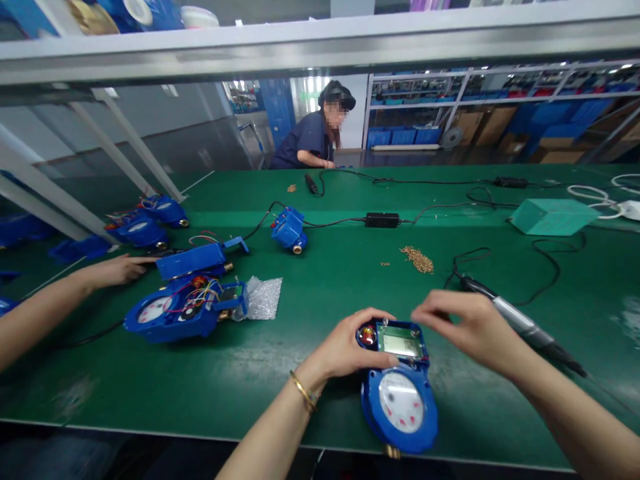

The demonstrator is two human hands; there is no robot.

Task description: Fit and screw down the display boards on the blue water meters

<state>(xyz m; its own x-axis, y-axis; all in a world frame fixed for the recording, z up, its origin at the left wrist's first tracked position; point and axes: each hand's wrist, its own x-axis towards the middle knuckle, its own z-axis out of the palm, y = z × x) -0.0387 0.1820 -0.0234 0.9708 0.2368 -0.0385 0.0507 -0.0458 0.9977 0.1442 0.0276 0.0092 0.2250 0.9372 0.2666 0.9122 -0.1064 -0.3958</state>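
the head camera is looking down on a blue meter (400,390) that is lying face up by the green table's (240,387) near edge, right of centre. the left hand (347,350) is grasping its left side, thumb crossing between dial (401,405) and display (401,343), fingers curling round the far left corner; it is probably steadying the body and keeping both faces uncovered. the right hand (460,320) is hovering at the display's far right corner, wrist arching, thumb and forefinger coming together; whether they are pinching something small, one cannot tell. to the right, a powered screwdriver (520,320) is lying aslant, seemingly parked within easy reach. on the left, a wired meter (175,317) is sitting opened, and a co-worker's hand (117,272) is stretching in beyond it, its grip unclear. farther off, brass screws (417,260) are lying heaped, likely for handy picking. at the far edge, another person (305,140) is leaning over the table.
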